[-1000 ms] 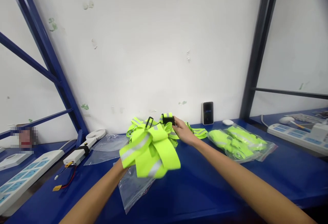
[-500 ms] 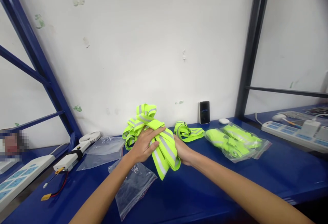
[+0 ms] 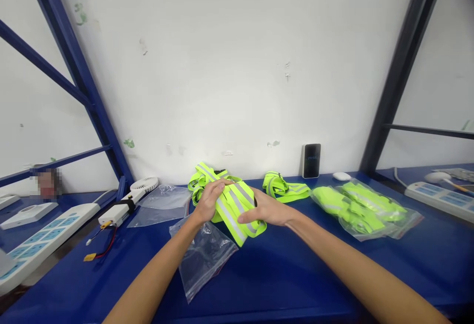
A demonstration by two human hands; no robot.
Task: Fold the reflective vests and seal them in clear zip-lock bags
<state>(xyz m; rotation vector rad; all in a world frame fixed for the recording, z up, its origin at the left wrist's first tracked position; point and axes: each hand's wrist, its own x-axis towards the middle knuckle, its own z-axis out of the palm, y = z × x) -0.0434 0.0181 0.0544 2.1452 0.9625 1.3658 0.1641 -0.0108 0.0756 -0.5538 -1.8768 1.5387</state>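
The blue bench (image 3: pixel 292 277) held two filled bags (image 3: pixel 365 210) at right; over its middle, the left hand (image 3: pixel 210 201) and right hand (image 3: pixel 272 209) gripped one folded strap bundle (image 3: pixel 234 210), with room toward the front edge.

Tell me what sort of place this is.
Probably a workshop or similar indoor workplace: a blue worktop runs along a scuffed white wall, with a blue metal frame at left and a multi-socket power strip beside it.
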